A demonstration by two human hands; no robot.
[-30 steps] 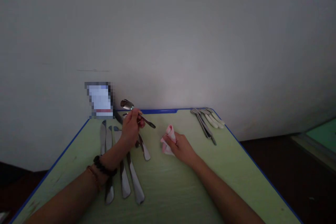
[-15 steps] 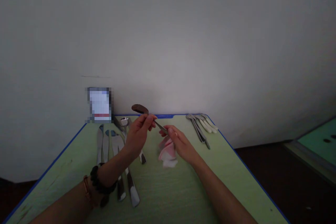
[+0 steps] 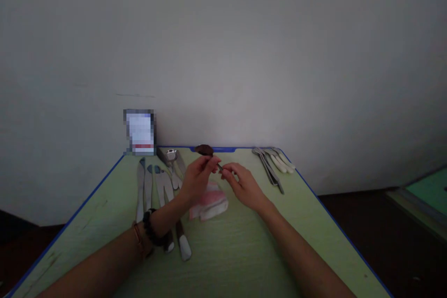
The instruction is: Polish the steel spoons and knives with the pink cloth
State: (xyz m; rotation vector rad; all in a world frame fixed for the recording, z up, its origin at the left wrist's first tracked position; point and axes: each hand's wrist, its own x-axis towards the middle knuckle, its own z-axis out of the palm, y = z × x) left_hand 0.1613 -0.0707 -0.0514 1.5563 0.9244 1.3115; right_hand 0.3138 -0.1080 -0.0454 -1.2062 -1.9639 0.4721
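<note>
A dark-looking spoon (image 3: 204,150) is held above the table between both hands, its bowl up and to the left. My left hand (image 3: 199,178) is closed round it just below the bowl. With thumb and fingers, my right hand (image 3: 240,182) pinches the thin handle near its lower end. A pink and white cloth (image 3: 211,202) shows beneath my left hand. Whether the cloth hangs from that hand or lies on the table, I cannot tell.
On the left of the green table (image 3: 237,260) lie several knives (image 3: 140,186) and other long utensils, partly under my left arm. A ladle-like metal piece (image 3: 171,154) is behind them. At the back left stands a blurred screen (image 3: 141,130); several spoons (image 3: 268,167) and white-handled cutlery (image 3: 281,162) lie at the back right.
The cloth, which hung below my right hand, is now below my left hand. The spoon's bowl has turned, and my hands are closer together. The view has shifted slightly.
</note>
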